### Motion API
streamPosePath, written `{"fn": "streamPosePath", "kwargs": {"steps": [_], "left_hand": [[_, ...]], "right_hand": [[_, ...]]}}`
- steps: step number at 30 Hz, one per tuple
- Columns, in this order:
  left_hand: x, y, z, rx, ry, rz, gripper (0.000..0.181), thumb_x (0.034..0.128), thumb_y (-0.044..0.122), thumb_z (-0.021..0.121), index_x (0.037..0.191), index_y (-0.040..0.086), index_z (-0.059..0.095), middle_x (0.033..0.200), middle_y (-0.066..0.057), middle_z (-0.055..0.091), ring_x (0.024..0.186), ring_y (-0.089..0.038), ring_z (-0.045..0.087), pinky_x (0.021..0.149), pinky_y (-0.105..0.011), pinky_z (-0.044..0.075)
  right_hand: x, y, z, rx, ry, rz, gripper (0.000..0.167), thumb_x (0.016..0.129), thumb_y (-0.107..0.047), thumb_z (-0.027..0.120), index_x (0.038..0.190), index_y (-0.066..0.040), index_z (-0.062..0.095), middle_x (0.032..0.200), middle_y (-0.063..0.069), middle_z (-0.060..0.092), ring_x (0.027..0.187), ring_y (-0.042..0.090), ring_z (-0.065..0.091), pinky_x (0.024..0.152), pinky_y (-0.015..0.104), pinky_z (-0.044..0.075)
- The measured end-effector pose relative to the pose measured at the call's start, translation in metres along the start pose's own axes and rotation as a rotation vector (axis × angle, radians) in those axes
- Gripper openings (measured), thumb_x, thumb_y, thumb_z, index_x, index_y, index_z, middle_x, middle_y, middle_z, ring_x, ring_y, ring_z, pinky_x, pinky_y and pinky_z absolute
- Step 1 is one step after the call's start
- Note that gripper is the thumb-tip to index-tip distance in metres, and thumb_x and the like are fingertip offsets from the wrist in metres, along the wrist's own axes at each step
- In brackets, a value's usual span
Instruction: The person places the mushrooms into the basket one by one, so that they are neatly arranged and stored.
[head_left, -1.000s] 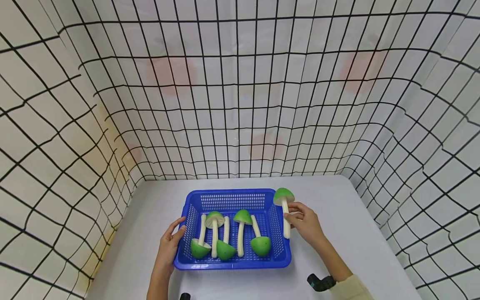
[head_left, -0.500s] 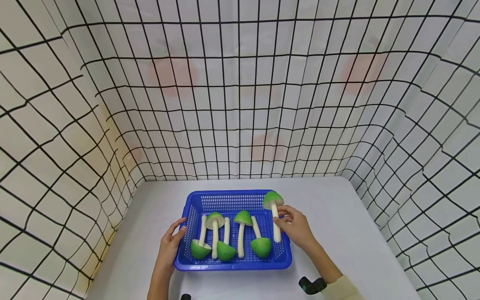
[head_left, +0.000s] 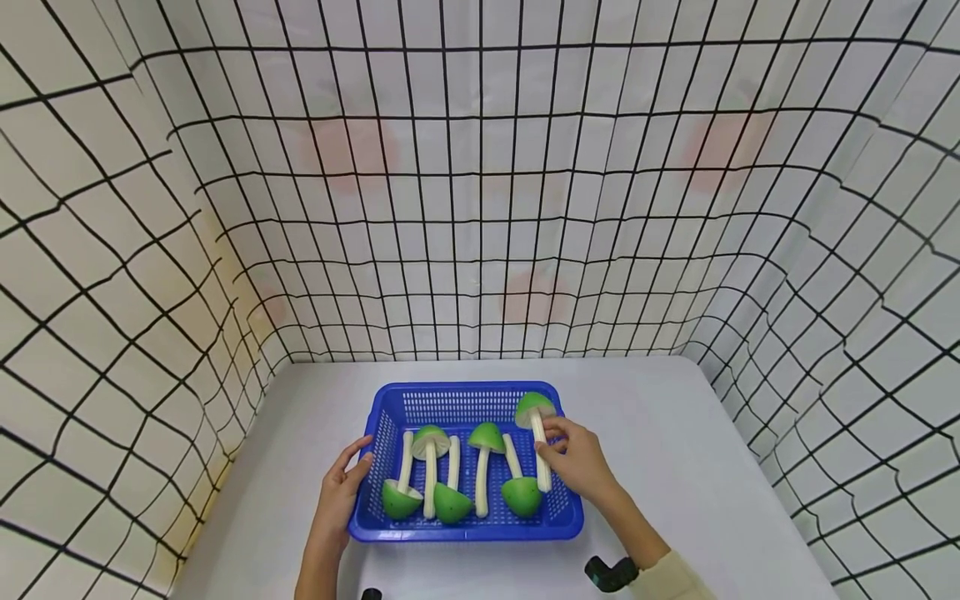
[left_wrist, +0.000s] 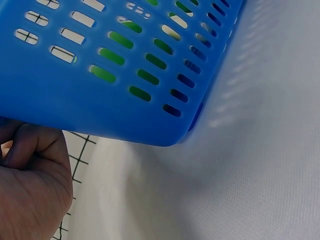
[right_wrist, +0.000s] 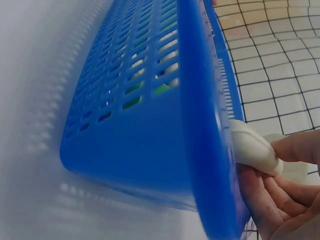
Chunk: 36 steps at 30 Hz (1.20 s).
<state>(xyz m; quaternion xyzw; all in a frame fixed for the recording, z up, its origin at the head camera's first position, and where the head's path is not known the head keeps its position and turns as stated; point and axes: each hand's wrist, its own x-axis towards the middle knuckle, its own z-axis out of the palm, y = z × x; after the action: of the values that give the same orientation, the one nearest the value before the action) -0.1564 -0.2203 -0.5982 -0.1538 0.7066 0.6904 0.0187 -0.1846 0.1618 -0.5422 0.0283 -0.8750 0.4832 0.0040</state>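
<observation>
A blue plastic basket (head_left: 465, 534) with slotted walls holds several toy mushrooms with green caps and white stems, such as one mushroom (head_left: 482, 479) near the middle. They lie side by side, some caps toward the back and some toward the front. My left hand (head_left: 337, 493) holds the basket's left rim; in the left wrist view the hand (left_wrist: 37, 175) has bent fingers at that rim. Between thumb and fingers, my right hand (head_left: 583, 461) pinches the stem of another mushroom (head_left: 540, 458), cap toward the back, over the basket's right end. The right wrist view shows its white stem (right_wrist: 252, 149) just past the rim.
The basket stands on a white-covered table (head_left: 645, 400). White sheeting with a black grid (head_left: 480, 208) rises at the back and both sides. A black wrist device (head_left: 611, 573) sits by the right sleeve (head_left: 671, 579).
My right hand has moved left, carrying the mushroom from the basket's right rim to above its inside, somewhat nearer the front. The left hand and the basket have stayed in place.
</observation>
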Motion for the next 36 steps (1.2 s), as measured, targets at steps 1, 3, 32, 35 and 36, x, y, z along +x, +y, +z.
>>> {"fn": "streamPosePath", "kwargs": {"steps": [1,3,32,35,36], "left_hand": [[0.0,0.0,0.0,0.002,0.0,0.0,0.053,0.1016,0.049,0.061,0.149,0.027,0.053,0.134,-0.022,0.064,0.102,-0.024,0.07,0.084,-0.037,0.06],[0.0,0.0,0.0,0.001,0.0,-0.003,0.052,0.1019,0.049,0.061,0.149,0.028,0.053,0.134,-0.022,0.064,0.102,-0.024,0.07,0.084,-0.038,0.061],[-0.002,0.001,0.001,-0.028,0.002,-0.011,0.056,0.1021,0.048,0.061,0.152,0.025,0.05,0.136,-0.019,0.064,0.105,-0.025,0.069,0.082,-0.033,0.059],[-0.001,0.001,0.0,-0.03,0.0,-0.008,0.056,0.102,0.048,0.061,0.152,0.024,0.05,0.135,-0.019,0.064,0.106,-0.025,0.069,0.083,-0.033,0.059],[-0.001,0.001,0.0,-0.033,0.0,-0.009,0.056,0.1018,0.048,0.061,0.152,0.024,0.05,0.135,-0.019,0.064,0.106,-0.025,0.069,0.082,-0.033,0.059]], "right_hand": [[0.0,-0.001,0.002,-0.004,-0.005,0.003,0.034,0.093,-0.012,0.075,0.125,-0.003,0.067,0.107,0.007,0.073,0.08,0.011,0.067,0.064,0.024,0.058],[0.0,-0.001,0.005,-0.006,-0.017,0.012,0.034,0.093,-0.012,0.075,0.125,-0.004,0.067,0.106,0.006,0.073,0.08,0.011,0.067,0.065,0.024,0.058],[-0.003,-0.012,0.04,0.001,-0.025,0.04,0.039,0.089,-0.003,0.074,0.125,0.009,0.063,0.093,0.011,0.071,0.076,0.016,0.068,0.063,0.03,0.058],[-0.002,-0.01,0.043,-0.026,-0.005,0.043,0.039,0.089,-0.004,0.074,0.124,0.008,0.063,0.092,0.011,0.072,0.076,0.016,0.068,0.063,0.029,0.058],[-0.001,-0.01,0.044,-0.038,0.002,0.042,0.039,0.089,-0.004,0.074,0.124,0.008,0.063,0.091,0.012,0.072,0.076,0.017,0.068,0.063,0.029,0.058]]}}
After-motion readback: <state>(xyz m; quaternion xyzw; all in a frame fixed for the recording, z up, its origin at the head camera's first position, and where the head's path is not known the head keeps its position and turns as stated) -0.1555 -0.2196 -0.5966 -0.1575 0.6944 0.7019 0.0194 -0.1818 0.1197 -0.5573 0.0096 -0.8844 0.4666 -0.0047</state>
